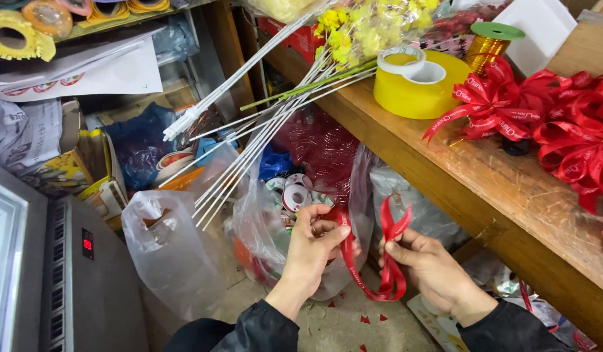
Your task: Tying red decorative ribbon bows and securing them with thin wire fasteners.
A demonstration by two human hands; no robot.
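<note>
**Red ribbon being worked between two hands below the bench**

Black sleeves point(262, 329) are entering from the bottom edge, closest to the lens, both wrists angling up toward the middle. Left hand point(314, 244) is curling its fingers around one end of a red ribbon point(373, 267), thumb and fingertips pinching the strip near its top. Right hand point(432, 264) is gripping the same ribbon, fingers closed over a folded loop that is sticking up above the knuckles. Between the hands the ribbon is sagging in a low curve, hanging over the floor in front of the bench edge.

Just behind the left hand a clear plastic bag point(275, 228) is sitting on the floor, holding small tape rolls and scraps. A second, whitish bag point(164, 248) is standing to its left, beside a grey appliance point(73, 287) with a small red display.

Right side: a wooden bench point(510, 195) is running diagonally. Finished red ribbon bows point(542, 117) are lying on it in a pile, well apart from the hands. A large yellow tape roll point(419, 88) is resting further back, with a gold ribbon spool point(487, 42) near it. Long white stems point(262, 124) with yellow artificial flowers point(366, 29) are overhanging the bench edge, slanting down toward the bags.
</note>
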